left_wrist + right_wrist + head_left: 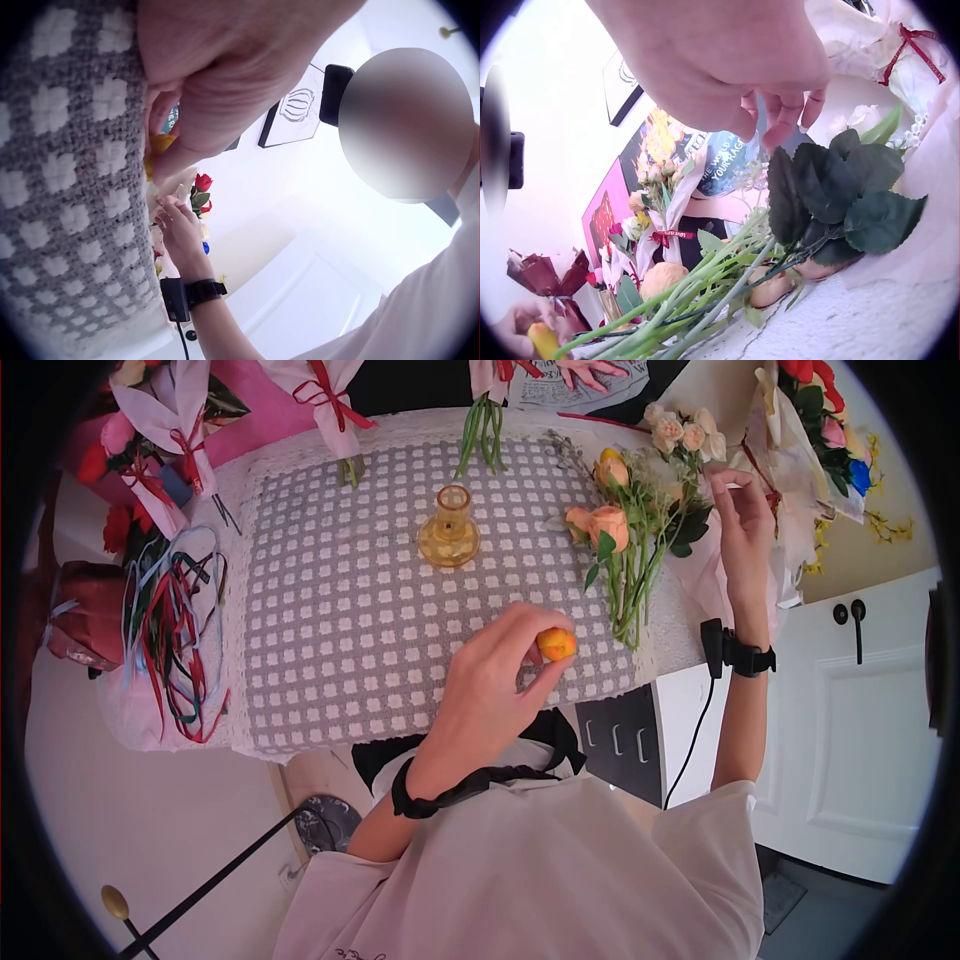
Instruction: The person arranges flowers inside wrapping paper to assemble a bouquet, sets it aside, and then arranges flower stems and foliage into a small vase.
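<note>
My left hand (490, 675) pinches a small orange-yellow, bud-like thing (557, 644) between thumb and fingers, low over the near part of the checked cloth (340, 660). In the left wrist view the fingers mostly hide this orange-yellow piece. My right hand (745, 525) reaches out at the right, its fingers loosely bent and nothing seen between them. In the right wrist view its fingertips hang close over dark green leaves (877, 180). Beside that hand lies a bunch of peach roses (608, 528) with long green stems (630, 595) towards me. An amber glass vase (450, 535) stands upright on the cloth.
Wrapped bouquets (335, 405) with red ribbons line the far side. Loose ribbons (180, 630) lie at the left edge, near a dark red wrapped bundle (88, 615). Cream roses (690, 432) lie back right. Another person's hand (590, 370) shows at the far edge.
</note>
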### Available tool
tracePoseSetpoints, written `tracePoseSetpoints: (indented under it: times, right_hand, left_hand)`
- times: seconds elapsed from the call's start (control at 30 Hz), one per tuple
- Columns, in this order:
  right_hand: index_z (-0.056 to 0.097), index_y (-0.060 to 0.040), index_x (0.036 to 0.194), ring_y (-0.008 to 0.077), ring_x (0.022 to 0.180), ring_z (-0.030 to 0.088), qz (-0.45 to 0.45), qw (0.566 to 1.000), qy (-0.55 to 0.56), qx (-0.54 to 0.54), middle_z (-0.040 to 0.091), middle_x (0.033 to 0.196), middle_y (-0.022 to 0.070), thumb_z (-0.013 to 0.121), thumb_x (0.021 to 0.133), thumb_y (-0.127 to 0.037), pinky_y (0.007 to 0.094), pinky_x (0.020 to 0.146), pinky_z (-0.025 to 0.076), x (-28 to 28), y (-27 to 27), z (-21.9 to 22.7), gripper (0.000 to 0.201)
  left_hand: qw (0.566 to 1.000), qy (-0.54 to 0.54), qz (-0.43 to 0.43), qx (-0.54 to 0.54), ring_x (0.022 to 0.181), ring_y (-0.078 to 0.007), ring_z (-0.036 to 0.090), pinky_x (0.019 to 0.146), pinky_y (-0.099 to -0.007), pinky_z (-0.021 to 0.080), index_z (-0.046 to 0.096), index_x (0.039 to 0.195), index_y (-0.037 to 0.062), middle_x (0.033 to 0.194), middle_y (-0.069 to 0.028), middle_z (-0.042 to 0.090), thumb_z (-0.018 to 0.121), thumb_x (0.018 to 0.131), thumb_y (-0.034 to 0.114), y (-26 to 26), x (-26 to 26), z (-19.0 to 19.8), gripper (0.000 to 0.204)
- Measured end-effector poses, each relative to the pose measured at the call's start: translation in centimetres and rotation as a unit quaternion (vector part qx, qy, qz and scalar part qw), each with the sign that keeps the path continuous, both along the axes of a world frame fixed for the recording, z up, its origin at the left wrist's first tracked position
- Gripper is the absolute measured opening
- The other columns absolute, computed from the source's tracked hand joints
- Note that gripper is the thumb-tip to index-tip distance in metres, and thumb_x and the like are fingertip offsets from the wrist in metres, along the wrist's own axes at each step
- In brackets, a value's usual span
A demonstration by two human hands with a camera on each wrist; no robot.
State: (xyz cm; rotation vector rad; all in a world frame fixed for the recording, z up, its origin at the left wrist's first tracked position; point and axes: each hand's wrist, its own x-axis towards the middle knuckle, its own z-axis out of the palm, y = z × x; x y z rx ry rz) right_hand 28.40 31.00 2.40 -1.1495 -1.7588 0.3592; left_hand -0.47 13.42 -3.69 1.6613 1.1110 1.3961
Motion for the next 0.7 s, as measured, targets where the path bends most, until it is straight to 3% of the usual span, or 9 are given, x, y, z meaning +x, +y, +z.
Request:
tracePoseSetpoints:
  times: [0.17, 0.23, 0.33, 0.43, 0.57, 0.7]
  right_hand:
    - [0.062, -0.001, 0.107, 0.0084, 0.091, 0.061, -0.004, 0.999, 0.008, 0.052, 0.067, 0.1, 0.0029, 0.063, 0.099, -0.005, 0.0226, 0.083, 0.048, -0.9, -3.9, 1.2, 0.009]
    - [0.063, 0.0009, 0.106, 0.0107, 0.09, 0.062, 0.047, 0.996, 0.07, 0.007, 0.066, 0.102, 0.0053, 0.063, 0.096, 0.003, 0.0249, 0.084, 0.049, -2.5, -7.1, 1.5, 0.01]
    - [0.062, 0.0034, 0.105, 0.0125, 0.092, 0.063, 0.062, 0.995, 0.07, -0.045, 0.065, 0.105, 0.009, 0.064, 0.089, 0.012, 0.0274, 0.085, 0.051, -4.9, -11.6, 1.3, 0.019]
    - [0.064, 0.003, 0.109, 0.0134, 0.087, 0.066, 0.097, 0.99, 0.064, -0.079, 0.069, 0.091, 0.0066, 0.07, 0.086, 0.01, 0.0278, 0.085, 0.052, -7.8, -14.6, 1.8, 0.025]
    - [0.065, 0.0015, 0.107, 0.0135, 0.086, 0.068, 0.108, 0.979, 0.111, -0.135, 0.072, 0.087, 0.0065, 0.073, 0.085, 0.008, 0.0276, 0.085, 0.052, -9.4, -16.1, 0.5, 0.023]
    - [0.067, 0.0004, 0.097, 0.0142, 0.091, 0.069, 0.153, 0.943, 0.165, -0.244, 0.073, 0.094, 0.0098, 0.072, 0.086, 0.007, 0.0291, 0.087, 0.052, -10.3, -16.2, -0.5, 0.014]
  left_hand:
    - [0.999, -0.029, 0.014, 0.002, 0.078, -0.0207, 0.065, 0.07, -0.0318, 0.054, 0.061, 0.112, 0.0011, 0.098, -0.0113, 0.065, 0.075, 0.084, -0.002, 0.1, -0.1, 0.2, 0.032]
    - [0.999, -0.036, 0.028, -0.016, 0.08, -0.0155, 0.064, 0.075, -0.0274, 0.053, 0.066, 0.11, 0.003, 0.103, -0.0077, 0.071, 0.08, 0.078, -0.003, 0.0, 0.0, 0.1, 0.035]
    - [0.999, -0.035, 0.021, 0.018, 0.081, -0.0156, 0.064, 0.074, -0.0278, 0.053, 0.069, 0.107, 0.0036, 0.103, -0.0069, 0.071, 0.083, 0.075, -0.002, 0.3, 0.0, -0.3, 0.035]
    - [0.999, -0.019, 0.034, 0.032, 0.083, -0.0176, 0.064, 0.075, -0.0292, 0.052, 0.071, 0.104, 0.0042, 0.102, -0.0066, 0.071, 0.085, 0.072, -0.001, 0.3, 0.1, -0.4, 0.035]
    - [0.996, 0.03, 0.041, 0.068, 0.086, -0.0213, 0.064, 0.077, -0.0316, 0.051, 0.071, 0.103, 0.004, 0.1, -0.0071, 0.072, 0.086, 0.071, 0.001, 0.6, -0.3, -0.1, 0.036]
    - [0.994, 0.044, 0.05, 0.084, 0.089, -0.0253, 0.064, 0.078, -0.0343, 0.051, 0.07, 0.103, 0.0036, 0.097, -0.0073, 0.072, 0.086, 0.07, 0.001, 0.6, -0.6, -0.1, 0.037]
